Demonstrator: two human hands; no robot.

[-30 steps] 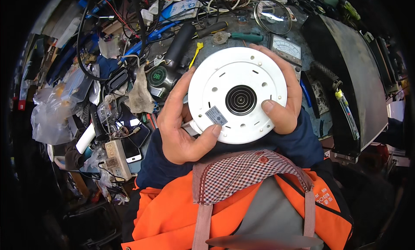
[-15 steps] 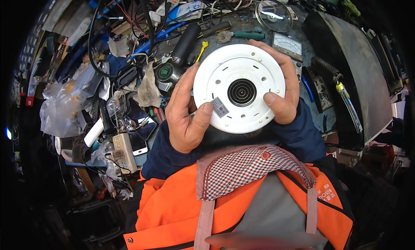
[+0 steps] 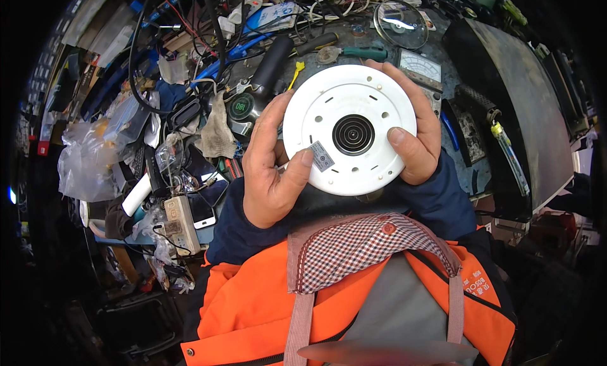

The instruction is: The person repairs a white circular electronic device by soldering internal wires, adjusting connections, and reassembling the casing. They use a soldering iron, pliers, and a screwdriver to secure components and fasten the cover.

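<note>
Between my hands is a round white kettle base (image 3: 308, 110), its flat face toward me. A black socket of concentric rings (image 3: 353, 135) sits at its middle, with slots, small holes and a grey label (image 3: 322, 156) around it. My left hand (image 3: 273, 170) grips the left rim, thumb on the face beside the label. My right hand (image 3: 417, 135) holds the right side, thumb on the face and fingers wrapped round the far edge. What lies behind the base is hidden.
A cluttered bench surrounds me. On the left are a heat gun-like black tool (image 3: 270, 65), a rag (image 3: 217, 135), plastic bags (image 3: 91, 163), a power strip (image 3: 181, 223) and a phone (image 3: 202, 213). Beyond lie a green-handled tool (image 3: 363, 51), an analog meter (image 3: 420, 65) and a glass lid (image 3: 401, 24).
My right thumb has slid slightly up the face, and the right hand has shifted a little outward. The left thumb has moved a touch. The kettle base stays almost in place.
</note>
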